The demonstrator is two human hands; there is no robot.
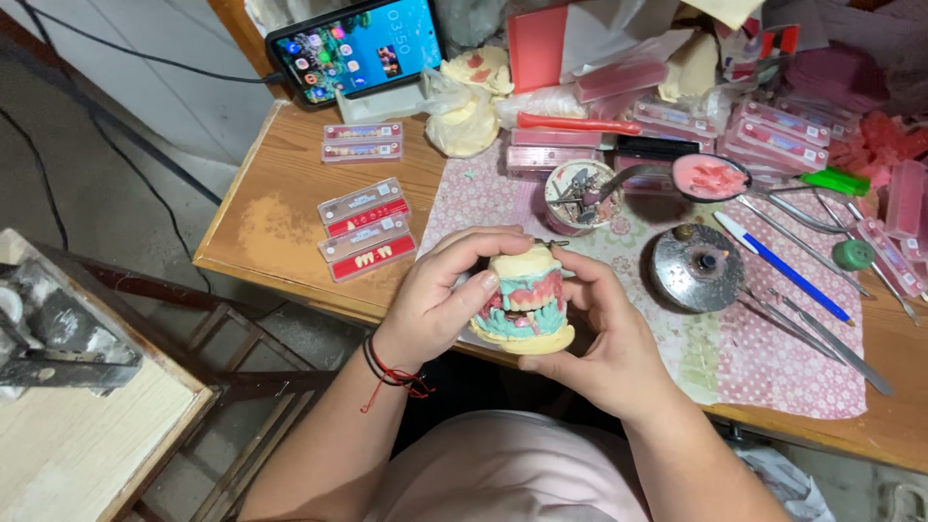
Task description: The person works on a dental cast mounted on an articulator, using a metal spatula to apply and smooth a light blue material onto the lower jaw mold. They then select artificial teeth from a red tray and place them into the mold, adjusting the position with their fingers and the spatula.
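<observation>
**Dental model cupped in both hands, over tabletop front edge**

Left hand (435, 304) wrapped around left side of dental model (523, 302), thumb and fingers curled over top cast. Right hand (604, 338) cupping right side and underside, fingers bent against lower cast. Both gripping, neither loose. Model held upright: cream plaster casts top and bottom, teal and pink wax with teeth between, tooth side facing camera. Stacking axis vertical; width running left to right between the palms. Equally near both hands, touching both; right hand carrying more from beneath. Small metal part poking out behind top cast, kind unclear.

Beyond: wooden tabletop (280, 227) with pink patterned cloth (773, 358) under the work area. Just behind model, round tin (580, 193) with small tools, then a spoon with pink wax (710, 176). Right of hands, metal burner lid (696, 268), blue pen (783, 266), long metal instruments (831, 343). Left of hands, clear tooth-card boxes (365, 229) with red bases. Far back, phone (356, 48) propped up, screen lit, plus clutter of pink wax sheets (783, 135).
</observation>
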